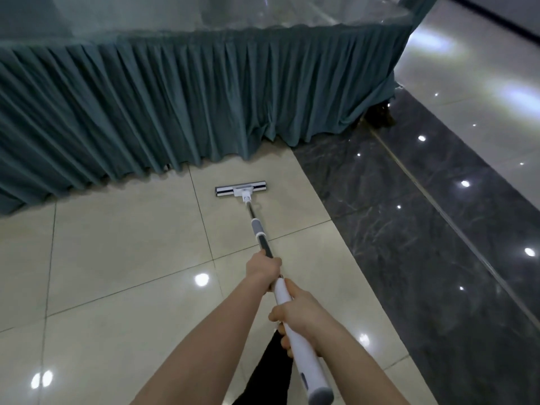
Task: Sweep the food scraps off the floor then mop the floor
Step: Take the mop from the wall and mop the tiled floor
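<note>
- I am gripping the mop handle with my left hand and right hand.
- Its head is lying flat on the floor near the table skirt.
- No scraps are showing; I judge the mopping is underway.

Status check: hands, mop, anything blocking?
Left hand and right hand both grip the mop handle. Mop head flat on beige tile. Table skirt just ahead.

One mop is out on the floor, and two hands are on its pole: the left hand further down, the right hand nearer its top. One tabletop stands behind, wearing one pleated teal skirt.
</note>
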Available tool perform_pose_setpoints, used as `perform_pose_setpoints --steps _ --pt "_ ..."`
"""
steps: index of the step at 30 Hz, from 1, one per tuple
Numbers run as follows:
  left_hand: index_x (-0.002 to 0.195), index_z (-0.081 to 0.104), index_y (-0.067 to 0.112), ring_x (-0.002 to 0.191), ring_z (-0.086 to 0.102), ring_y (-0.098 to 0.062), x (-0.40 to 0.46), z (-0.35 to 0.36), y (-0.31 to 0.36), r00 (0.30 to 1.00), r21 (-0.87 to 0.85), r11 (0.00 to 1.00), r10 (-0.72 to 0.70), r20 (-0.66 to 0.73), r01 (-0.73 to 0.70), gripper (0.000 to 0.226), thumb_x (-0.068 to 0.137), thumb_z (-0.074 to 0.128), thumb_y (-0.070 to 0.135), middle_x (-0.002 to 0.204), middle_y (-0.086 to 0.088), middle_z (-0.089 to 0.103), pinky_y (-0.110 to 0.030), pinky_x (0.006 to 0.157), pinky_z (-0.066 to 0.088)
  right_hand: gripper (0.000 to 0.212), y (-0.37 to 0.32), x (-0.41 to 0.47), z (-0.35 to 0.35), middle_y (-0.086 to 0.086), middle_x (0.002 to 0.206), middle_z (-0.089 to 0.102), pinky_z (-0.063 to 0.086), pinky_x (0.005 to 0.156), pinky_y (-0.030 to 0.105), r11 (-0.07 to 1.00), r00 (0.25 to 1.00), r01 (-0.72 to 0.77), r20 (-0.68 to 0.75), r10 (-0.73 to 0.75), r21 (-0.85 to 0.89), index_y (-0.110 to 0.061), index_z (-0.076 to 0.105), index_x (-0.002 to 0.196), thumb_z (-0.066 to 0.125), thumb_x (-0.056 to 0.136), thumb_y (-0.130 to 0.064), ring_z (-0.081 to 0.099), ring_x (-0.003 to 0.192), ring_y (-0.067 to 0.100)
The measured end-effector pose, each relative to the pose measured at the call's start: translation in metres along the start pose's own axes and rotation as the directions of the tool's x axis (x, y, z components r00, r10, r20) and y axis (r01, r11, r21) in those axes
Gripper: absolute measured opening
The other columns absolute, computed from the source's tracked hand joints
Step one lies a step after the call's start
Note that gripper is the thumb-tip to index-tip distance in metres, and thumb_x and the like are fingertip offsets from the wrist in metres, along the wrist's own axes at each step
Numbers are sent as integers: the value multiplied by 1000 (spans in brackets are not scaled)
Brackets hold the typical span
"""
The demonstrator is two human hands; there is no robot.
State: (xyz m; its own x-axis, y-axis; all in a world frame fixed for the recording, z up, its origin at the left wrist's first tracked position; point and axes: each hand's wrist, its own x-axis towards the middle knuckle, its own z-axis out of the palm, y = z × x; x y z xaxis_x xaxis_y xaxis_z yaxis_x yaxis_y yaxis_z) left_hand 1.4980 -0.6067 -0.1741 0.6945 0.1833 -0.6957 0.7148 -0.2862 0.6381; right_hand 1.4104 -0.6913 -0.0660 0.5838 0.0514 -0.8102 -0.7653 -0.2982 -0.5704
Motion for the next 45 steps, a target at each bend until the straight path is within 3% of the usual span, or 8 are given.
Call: perform_pose_setpoints --steps 5,10,15,21,25,33,41,45 --pt "119 55 14 90 63 -29 57 40 66 1000 -99 995 -17 6 17 36 84 58 20 105 -12 65 -34 71 52 38 -49 53 -77 7 72 56 44 42 22 992 998 28 59 -21 -121 -38 56 121 44 95 -14 47 46 16" --pt "117 51 20 91 68 -35 100 81 134 992 -241 963 -110 66 123 52 66 62 21 98 -13 64 -49 82 59 48 -101 93 -162 9 83 56 49 51 27 934 988 77 149 -25 -349 -30 45 132 47 89 -9 53 57 18" --pt "136 34 27 95 65 -36 101 141 185 974 -270 937 -200 110 223 64 78 59 18 106 -16 59 -50 82 58 63 -112 107 -252 8 84 54 47 57 29 886 975 108 220 -7 -451 -35 37 137 49 82 -8 55 62 19" --pt "144 20 35 95 62 -35 92 220 213 975 -305 927 -204 82 220 70 85 52 15 101 -15 58 -50 87 56 63 -96 128 -343 6 90 56 51 63 31 786 950 216 309 -33 -580 -26 37 136 54 79 -6 57 69 21" --pt "142 23 35 85 54 -31 78 292 243 978 -472 859 -203 40 198 64 88 47 11 97 -13 52 -40 72 55 47 -91 137 -425 7 93 55 50 52 27 796 926 218 376 13 -564 -35 35 132 43 90 -14 55 56 20" --pt "143 26 26 93 59 -33 17 474 281 948 -645 742 -306 -85 182 60 88 49 17 109 -18 57 -41 73 57 68 -58 112 -613 12 101 60 52 49 27 527 852 391 513 103 -755 -35 32 141 51 84 -5 59 51 17" --pt "145 18 37 100 61 -35 -37 613 293 914 -760 636 -374 -156 131 75 79 51 25 115 -17 57 -48 87 56 80 2 95 -742 14 82 60 50 50 28 499 810 436 568 146 -749 -43 28 145 55 80 -4 57 47 20" --pt "143 27 26 98 63 -33 -59 684 288 893 -756 648 -390 -226 92 73 74 52 30 111 -16 61 -47 89 55 74 37 77 -801 15 77 57 49 43 26 483 787 439 584 201 -758 -42 25 145 50 87 -3 54 43 20"
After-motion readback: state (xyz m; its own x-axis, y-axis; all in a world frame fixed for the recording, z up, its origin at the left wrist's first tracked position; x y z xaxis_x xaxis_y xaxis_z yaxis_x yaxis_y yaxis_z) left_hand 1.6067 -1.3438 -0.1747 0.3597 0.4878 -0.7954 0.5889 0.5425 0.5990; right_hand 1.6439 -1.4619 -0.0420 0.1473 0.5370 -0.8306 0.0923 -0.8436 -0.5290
